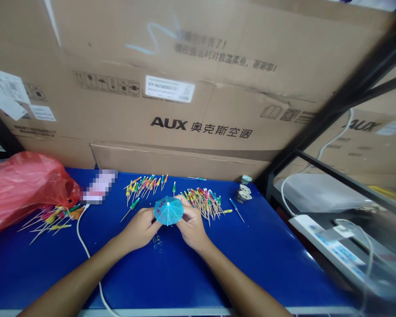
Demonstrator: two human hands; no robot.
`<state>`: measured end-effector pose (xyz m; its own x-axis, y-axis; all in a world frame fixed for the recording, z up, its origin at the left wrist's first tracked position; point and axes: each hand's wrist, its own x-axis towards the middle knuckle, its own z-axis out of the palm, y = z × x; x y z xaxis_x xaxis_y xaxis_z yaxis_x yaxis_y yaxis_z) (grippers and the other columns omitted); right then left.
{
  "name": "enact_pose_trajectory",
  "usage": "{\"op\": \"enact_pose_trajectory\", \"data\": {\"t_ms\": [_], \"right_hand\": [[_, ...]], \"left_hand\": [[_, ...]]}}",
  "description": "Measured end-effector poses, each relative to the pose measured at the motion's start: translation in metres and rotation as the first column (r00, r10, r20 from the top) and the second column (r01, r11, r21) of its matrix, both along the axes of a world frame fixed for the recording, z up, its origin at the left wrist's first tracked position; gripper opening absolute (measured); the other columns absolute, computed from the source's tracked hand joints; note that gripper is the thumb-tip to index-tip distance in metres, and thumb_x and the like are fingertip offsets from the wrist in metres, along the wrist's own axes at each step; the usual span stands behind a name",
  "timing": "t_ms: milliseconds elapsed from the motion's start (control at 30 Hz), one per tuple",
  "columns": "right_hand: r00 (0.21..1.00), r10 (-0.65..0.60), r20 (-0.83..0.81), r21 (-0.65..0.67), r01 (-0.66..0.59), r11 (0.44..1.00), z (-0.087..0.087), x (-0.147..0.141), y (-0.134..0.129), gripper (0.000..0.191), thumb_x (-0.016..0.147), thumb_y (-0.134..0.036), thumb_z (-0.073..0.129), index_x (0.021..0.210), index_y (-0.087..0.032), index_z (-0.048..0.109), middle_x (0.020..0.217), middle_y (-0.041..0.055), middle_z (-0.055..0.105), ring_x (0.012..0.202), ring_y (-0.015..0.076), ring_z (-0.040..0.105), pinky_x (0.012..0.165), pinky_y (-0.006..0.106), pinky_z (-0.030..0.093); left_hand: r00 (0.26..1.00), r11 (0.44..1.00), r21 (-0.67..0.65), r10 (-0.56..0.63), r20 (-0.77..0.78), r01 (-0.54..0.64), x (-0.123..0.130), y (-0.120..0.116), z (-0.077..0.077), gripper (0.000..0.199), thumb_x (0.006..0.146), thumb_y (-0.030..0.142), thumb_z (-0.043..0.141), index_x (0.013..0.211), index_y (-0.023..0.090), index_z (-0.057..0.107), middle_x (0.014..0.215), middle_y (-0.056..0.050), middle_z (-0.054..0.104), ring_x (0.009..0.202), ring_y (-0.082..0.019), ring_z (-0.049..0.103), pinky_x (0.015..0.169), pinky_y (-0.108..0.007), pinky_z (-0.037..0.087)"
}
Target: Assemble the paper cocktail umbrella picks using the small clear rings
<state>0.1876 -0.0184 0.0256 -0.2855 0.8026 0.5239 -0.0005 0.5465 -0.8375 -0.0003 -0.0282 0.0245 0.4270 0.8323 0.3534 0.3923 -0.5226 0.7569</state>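
**Blue paper cocktail umbrella (168,211) held open between 2 hands**

The umbrella's pleated paper canopy, a shallow ribbed cone with a pale tip, sits spread over the glossy blue tabletop (237,273). The left hand (140,229) curls around its left edge, and the right hand (191,223) pinches its right edge, fingers bent inward. Both hands are nearly closed and have hold of the umbrella; the grip on its stick is hidden.

Just below the umbrella lie small clear rubber rings (157,243). Just left of it is a heap of folded umbrellas on thin wooden picks (144,189), and just right is a denser heap (202,204). Well left, a third heap (50,220) spills beside a crumpled red plastic bag (22,189), with a white cable (82,246) nearby. Well right stand 2 grey plug adapters (244,193). Behind it all rises a corrugated cardboard box (168,119) printed AUX.
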Motion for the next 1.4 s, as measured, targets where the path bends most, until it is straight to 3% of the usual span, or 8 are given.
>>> {"op": "enact_pose_trajectory", "data": {"t_ms": [333, 533, 700, 933, 1067, 1167, 1267, 1400], "right_hand": [[0.997, -0.069, 0.026, 0.049, 0.068, 0.996, 0.007, 0.003, -0.003, 0.022, 0.090, -0.045, 0.068, 0.089, -0.025, 0.077, 0.094, 0.0073, 0.063, 0.093, 0.0248, 0.060, 0.081, 0.039, 0.052], [0.994, -0.105, 0.001, 0.075, 0.105, 0.992, 0.009, 0.004, -0.002, 0.024, 0.090, -0.046, 0.068, 0.083, -0.024, 0.076, 0.093, 0.0073, 0.060, 0.087, 0.0235, 0.058, 0.077, 0.039, 0.051], [0.997, -0.082, -0.003, -0.009, 0.082, 0.997, 0.005, 0.000, -0.002, 0.024, 0.090, -0.046, 0.068, 0.083, -0.024, 0.076, 0.083, 0.0048, 0.053, 0.078, 0.0214, 0.055, 0.066, 0.036, 0.053], [0.997, -0.072, -0.003, -0.061, 0.072, 0.996, 0.000, -0.002, 0.002, 0.019, 0.091, -0.041, 0.067, 0.088, -0.024, 0.074, 0.083, 0.0038, 0.054, 0.077, 0.0200, 0.055, 0.065, 0.034, 0.051], [0.987, -0.157, 0.042, -0.010, 0.158, 0.987, 0.000, 0.004, 0.007, 0.019, 0.090, -0.040, 0.068, 0.084, -0.023, 0.074, 0.079, 0.0034, 0.056, 0.077, 0.0200, 0.054, 0.068, 0.035, 0.048], [0.975, -0.179, 0.131, 0.045, 0.175, 0.984, -0.002, 0.005, 0.009, 0.017, 0.090, -0.038, 0.069, 0.083, -0.023, 0.074, 0.074, 0.0018, 0.055, 0.072, 0.0184, 0.052, 0.066, 0.033, 0.046], [0.953, -0.164, 0.253, 0.084, 0.147, 0.985, -0.005, 0.001, 0.007, 0.014, 0.090, -0.035, 0.068, 0.088, -0.025, 0.076, 0.073, 0.0009, 0.055, 0.071, 0.0177, 0.052, 0.063, 0.032, 0.044], [0.928, -0.148, 0.341, 0.123, 0.112, 0.986, -0.007, -0.002, 0.003, 0.014, 0.093, -0.032, 0.065, 0.098, -0.026, 0.077, 0.078, 0.0017, 0.060, 0.075, 0.0179, 0.056, 0.067, 0.032, 0.046]], "left_hand": [[0.997, 1.000, 0.021, 0.024, -0.067, -0.023, -0.003, 0.005, -0.002, 0.020, 0.090, 0.018, 0.051, 0.073, 0.019, 0.062, 0.068, -0.004, 0.063, 0.069, -0.022, 0.063, 0.068, -0.031, 0.045], [0.999, 1.000, 0.007, 0.005, 0.036, -0.006, 0.001, 0.001, 0.007, 0.024, 0.095, 0.029, 0.052, 0.080, 0.019, 0.069, 0.067, -0.003, 0.064, 0.065, -0.020, 0.062, 0.065, -0.029, 0.045], [0.986, 0.993, -0.110, -0.022, 0.167, 0.041, 0.004, -0.004, 0.012, 0.028, 0.098, 0.037, 0.052, 0.091, 0.018, 0.072, 0.069, -0.002, 0.068, 0.056, -0.015, 0.058, 0.056, -0.025, 0.042], [0.948, 0.944, -0.303, -0.027, 0.318, 0.128, 0.006, 0.001, 0.000, 0.030, 0.097, 0.041, 0.054, 0.102, 0.019, 0.074, 0.084, -0.004, 0.076, 0.044, -0.010, 0.056, 0.045, -0.023, 0.041], [0.939, 0.954, -0.298, 0.122, 0.322, -0.022, 0.001, 0.009, -0.003, 0.032, 0.096, 0.042, 0.055, 0.108, 0.019, 0.075, 0.087, -0.006, 0.078, 0.050, -0.013, 0.058, 0.050, -0.025, 0.046], [0.888, 0.954, -0.268, 0.235, 0.395, -0.133, -0.003, 0.013, -0.001, 0.034, 0.096, 0.040, 0.057, 0.114, 0.017, 0.074, 0.076, -0.005, 0.075, 0.058, -0.015, 0.061, 0.056, -0.025, 0.047], [0.860, 0.957, -0.270, 0.224, 0.458, -0.106, -0.004, 0.014, 0.000, 0.036, 0.093, 0.039, 0.062, 0.117, 0.016, 0.073, 0.065, -0.002, 0.069, 0.062, -0.016, 0.062, 0.059, -0.026, 0.049], [0.847, 0.956, -0.275, 0.229, 0.479, -0.102, 0.000, 0.013, 0.000, 0.029, 0.089, 0.039, 0.067, 0.102, 0.015, 0.076, 0.069, -0.003, 0.070, 0.064, -0.016, 0.063, 0.061, -0.026, 0.051]]}}
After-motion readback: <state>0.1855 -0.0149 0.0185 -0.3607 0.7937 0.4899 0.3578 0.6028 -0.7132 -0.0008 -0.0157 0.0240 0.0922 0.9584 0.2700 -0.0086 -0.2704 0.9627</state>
